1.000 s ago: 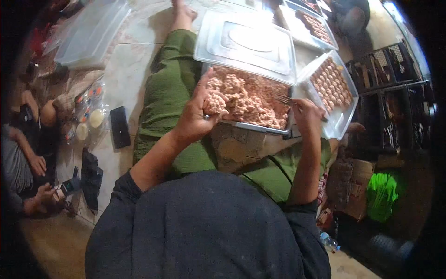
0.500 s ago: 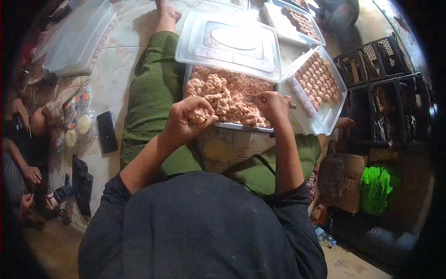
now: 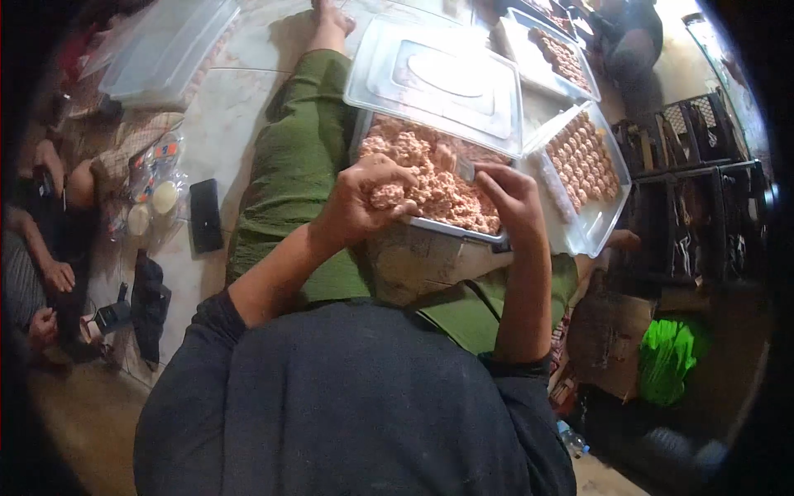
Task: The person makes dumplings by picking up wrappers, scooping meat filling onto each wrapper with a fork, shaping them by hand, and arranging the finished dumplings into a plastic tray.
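My left hand (image 3: 364, 198) is closed around a clump of minced meat mixture (image 3: 387, 195), which bulges out between thumb and fingers. It is at the near left edge of a plastic container (image 3: 459, 232) filled with the same pinkish mixture (image 3: 451, 197). Over the container's right side, my right hand (image 3: 514, 198) grips a metal fork (image 3: 465, 170), its tines pointing left at the mixture. A translucent lid (image 3: 372, 83) covers the far part of the container. To the right stands a tilted clear box (image 3: 608, 231) holding rows of meatballs (image 3: 581, 157).
Another box of meatballs (image 3: 562, 59) is farther back. On the left floor are a phone (image 3: 205, 217), plastic-wrapped packets (image 3: 161, 194) and a large clear bin (image 3: 165, 58). Another person's hand (image 3: 58, 275) shows at far left. Black crates (image 3: 695, 174) and a green bag (image 3: 666, 360) are right.
The view has shifted, so the scene sits farther right. The fork has turned in my right hand, its tines now higher over the mixture. My left hand still holds its clump.
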`<move>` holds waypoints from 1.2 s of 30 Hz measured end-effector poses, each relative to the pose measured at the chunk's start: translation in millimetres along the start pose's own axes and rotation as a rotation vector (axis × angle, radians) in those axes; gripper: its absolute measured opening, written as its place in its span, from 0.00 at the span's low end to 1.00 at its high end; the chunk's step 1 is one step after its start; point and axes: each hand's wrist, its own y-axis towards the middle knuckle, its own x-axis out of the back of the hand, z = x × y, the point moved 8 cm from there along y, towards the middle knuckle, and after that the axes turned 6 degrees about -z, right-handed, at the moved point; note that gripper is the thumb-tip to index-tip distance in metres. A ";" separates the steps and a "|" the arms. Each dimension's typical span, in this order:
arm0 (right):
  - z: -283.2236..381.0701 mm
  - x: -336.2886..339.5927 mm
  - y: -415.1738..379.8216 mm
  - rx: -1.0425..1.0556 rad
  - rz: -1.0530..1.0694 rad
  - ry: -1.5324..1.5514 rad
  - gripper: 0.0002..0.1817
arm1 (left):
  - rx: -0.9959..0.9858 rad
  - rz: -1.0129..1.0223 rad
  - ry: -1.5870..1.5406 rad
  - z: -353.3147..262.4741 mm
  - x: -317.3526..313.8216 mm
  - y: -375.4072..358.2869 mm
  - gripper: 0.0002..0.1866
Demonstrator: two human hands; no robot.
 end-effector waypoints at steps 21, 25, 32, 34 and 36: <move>72.8 -59.6 -55.9 0.517 -0.029 -0.461 0.12 | 0.237 -0.004 -0.322 -3.6 1.5 -11.4 0.13; 71.8 -45.6 -52.1 0.436 0.003 -0.356 0.10 | 0.144 0.049 -0.265 -9.4 3.5 -7.3 0.30; 22.3 -34.0 -57.3 0.204 -0.135 -0.193 0.10 | 0.104 -0.043 -0.058 -8.1 -0.2 -6.2 0.57; 17.6 -51.8 -63.1 0.202 -0.097 -0.144 0.10 | 0.072 -0.094 -0.047 -20.2 1.3 -7.1 0.48; 33.9 -59.7 -70.8 0.329 -0.107 -0.280 0.10 | -0.109 -0.029 0.076 -17.9 1.6 -4.0 0.34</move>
